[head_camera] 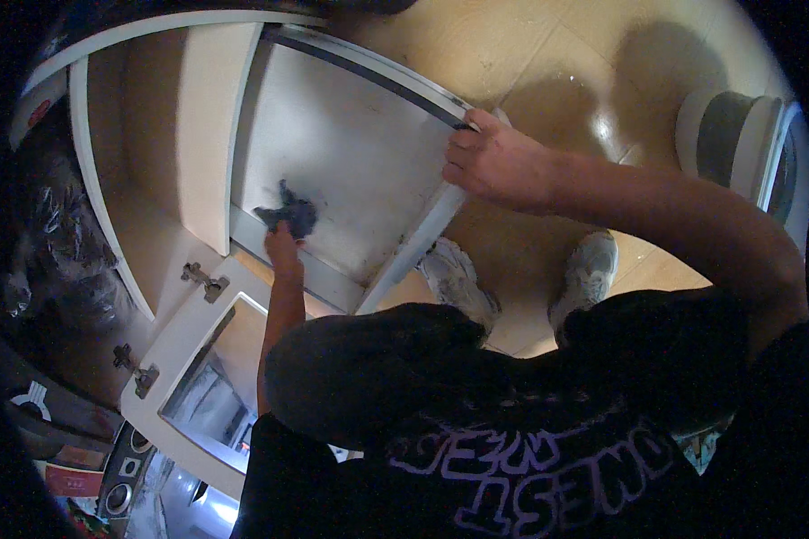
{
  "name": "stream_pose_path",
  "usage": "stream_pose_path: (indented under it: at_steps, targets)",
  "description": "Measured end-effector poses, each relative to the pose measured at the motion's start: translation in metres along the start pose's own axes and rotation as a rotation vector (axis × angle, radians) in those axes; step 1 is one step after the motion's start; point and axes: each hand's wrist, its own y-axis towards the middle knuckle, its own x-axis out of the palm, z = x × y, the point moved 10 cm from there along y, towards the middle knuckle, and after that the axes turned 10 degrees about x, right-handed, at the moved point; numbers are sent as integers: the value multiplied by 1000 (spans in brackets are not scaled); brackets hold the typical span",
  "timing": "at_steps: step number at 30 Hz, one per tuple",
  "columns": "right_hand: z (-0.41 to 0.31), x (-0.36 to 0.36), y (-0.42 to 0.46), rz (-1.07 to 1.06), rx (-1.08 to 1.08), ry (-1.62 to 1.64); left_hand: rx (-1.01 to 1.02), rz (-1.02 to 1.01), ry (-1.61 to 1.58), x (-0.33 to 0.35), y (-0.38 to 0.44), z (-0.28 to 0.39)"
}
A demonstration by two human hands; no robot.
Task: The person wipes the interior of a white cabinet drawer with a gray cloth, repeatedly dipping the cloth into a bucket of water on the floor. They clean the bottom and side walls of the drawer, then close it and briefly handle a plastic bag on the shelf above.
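Note:
My left hand (285, 246) holds a bunched dark grey cloth (296, 214), with the cloth against the pale bottom of a shallow drawer (350, 141). Some blur surrounds the cloth. At the drawer's near right corner, my right hand (502, 162) grips the rim, its fingers curled over the edge. Dark specks and smudges mark the drawer's bottom, mostly along the side nearest me. The drawer is a light-coloured box with a dark strip along its far side.
Left of the drawer stands a pale cabinet with an open compartment (152, 135). Its glass-panelled door (195, 391) hangs open, metal hinges (205, 281) exposed. A speaker (125, 465) stands at lower left. My shoes (455, 273) are on the tiled floor (546, 40); a rounded white object (728, 138) stands right.

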Motion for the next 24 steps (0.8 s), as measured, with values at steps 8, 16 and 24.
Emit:
stream_pose_path:
  at_steps: [8,16,24]
  targets:
    - [-4,-11,5,23,-24,-58,272,331,542,-50,153,-16]
    - [-3,-6,7,-76,-25,-12,313,286,978,-3,241,0]
    - [-4,-7,10,-110,-29,82,648,562,1020,-29,245,-3]
